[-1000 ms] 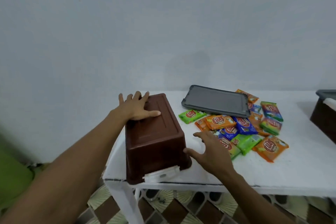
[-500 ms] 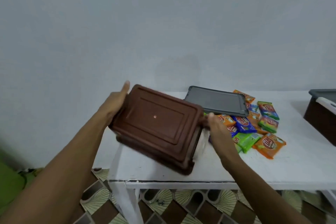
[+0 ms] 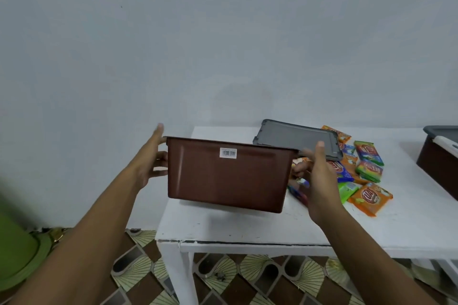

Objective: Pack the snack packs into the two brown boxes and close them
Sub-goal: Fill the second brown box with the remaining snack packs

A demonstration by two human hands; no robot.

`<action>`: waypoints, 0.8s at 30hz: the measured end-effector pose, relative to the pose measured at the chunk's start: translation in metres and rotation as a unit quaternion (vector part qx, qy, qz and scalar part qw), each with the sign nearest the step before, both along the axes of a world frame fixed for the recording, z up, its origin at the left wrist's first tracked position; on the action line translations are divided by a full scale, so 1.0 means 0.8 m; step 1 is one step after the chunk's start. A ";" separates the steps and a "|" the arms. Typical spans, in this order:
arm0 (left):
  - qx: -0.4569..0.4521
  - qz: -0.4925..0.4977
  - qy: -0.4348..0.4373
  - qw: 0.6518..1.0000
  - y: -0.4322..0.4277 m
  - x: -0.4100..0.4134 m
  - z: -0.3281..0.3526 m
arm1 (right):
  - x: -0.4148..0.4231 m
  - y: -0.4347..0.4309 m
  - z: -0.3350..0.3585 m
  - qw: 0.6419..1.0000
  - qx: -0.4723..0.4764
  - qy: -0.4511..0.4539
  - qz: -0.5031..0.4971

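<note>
A brown plastic box [image 3: 228,176] hangs upright in the air over the left end of the white table [image 3: 247,230], a barcode sticker on its near wall. My left hand [image 3: 151,158] grips its left end and my right hand [image 3: 319,176] grips its right end. Several snack packs [image 3: 369,168] in orange, green and blue lie in a heap on the table to the right of the box. A grey lid [image 3: 297,138] rests flat behind the box. A second brown box [image 3: 436,166] with a white latch stands at the table's right edge, partly cut off.
A plain white wall rises right behind the table. Patterned floor tiles [image 3: 223,277] show below the table's front edge. A green object [image 3: 17,252] sits at the far left, low down.
The box lay upside down on the table a second ago. Both hands have lifted it and turned it over, so its open side now faces up.
</note>
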State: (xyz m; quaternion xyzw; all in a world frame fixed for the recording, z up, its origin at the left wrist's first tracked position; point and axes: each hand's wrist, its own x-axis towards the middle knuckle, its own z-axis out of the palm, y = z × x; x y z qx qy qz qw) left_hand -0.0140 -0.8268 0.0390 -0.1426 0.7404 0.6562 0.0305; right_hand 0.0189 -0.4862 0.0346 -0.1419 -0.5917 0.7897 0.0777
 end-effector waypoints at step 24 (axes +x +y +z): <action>-0.512 -0.041 0.263 0.817 0.092 -0.007 -0.017 | -0.026 0.085 -0.082 0.869 0.493 -0.004 0.040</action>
